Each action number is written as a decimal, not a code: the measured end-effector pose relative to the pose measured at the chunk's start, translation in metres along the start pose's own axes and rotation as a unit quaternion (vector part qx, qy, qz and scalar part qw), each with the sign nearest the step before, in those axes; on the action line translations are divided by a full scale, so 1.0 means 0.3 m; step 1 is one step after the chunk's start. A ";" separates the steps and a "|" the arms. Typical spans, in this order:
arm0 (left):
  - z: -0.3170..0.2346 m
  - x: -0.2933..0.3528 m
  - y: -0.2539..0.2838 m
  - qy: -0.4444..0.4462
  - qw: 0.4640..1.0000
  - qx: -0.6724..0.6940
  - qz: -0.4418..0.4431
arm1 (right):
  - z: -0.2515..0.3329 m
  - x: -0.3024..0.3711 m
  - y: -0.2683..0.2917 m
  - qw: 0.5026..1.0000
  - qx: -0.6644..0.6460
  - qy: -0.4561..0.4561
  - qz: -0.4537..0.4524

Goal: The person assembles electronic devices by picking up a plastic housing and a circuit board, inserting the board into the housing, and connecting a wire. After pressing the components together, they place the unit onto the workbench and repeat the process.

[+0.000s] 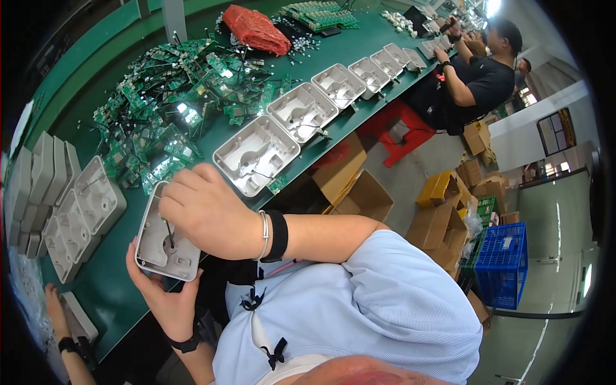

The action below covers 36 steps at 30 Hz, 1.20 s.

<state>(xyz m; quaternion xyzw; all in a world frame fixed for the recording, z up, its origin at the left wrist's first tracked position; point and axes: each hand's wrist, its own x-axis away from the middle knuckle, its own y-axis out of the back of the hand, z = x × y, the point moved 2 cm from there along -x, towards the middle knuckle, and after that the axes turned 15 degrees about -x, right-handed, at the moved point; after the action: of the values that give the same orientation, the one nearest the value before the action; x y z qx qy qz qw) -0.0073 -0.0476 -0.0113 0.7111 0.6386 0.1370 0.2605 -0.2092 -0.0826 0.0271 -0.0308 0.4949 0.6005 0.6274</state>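
Observation:
My left hand (167, 298) grips a light grey plastic housing shell (151, 247) from below, fingers and thumb on its sides, its open hollow turned up. Over the shell's upper part my right hand (208, 215) is closed, thumb and fingers pinched together. From under those fingers a thin black cable (170, 234) runs down to the round hole in the shell's floor. The curled fingers hide whatever else they hold. Beyond my hands a heap of green circuit boards (170, 106) covers the green table (131, 282).
A row of similar shells (256, 157) with cables lines the table's right edge. More shells (70, 218) stand stacked at left, near another person's hand (56, 311). A red bag (255, 30) lies at the back. Cardboard boxes (436, 231), a blue crate (504, 266) and a seated co-worker (478, 77) are right.

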 end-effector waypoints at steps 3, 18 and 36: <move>0.004 0.002 0.003 0.001 1.000 0.002 -0.004 | 0.003 -0.001 0.003 1.000 -0.023 0.013 -0.014; 0.019 -0.005 0.014 0.024 1.000 0.020 0.000 | -0.006 -0.010 0.086 0.952 -0.276 -0.053 0.116; 0.011 -0.006 -0.025 -0.075 0.997 0.004 -0.026 | -0.015 0.038 0.082 0.860 -0.418 -0.219 0.194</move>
<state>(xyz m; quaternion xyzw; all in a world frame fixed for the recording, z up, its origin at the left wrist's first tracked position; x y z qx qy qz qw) -0.0123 -0.0496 -0.0178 0.7037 0.6360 0.0740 0.3078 -0.2337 -0.0703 0.0309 -0.0616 0.0433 0.8517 0.5185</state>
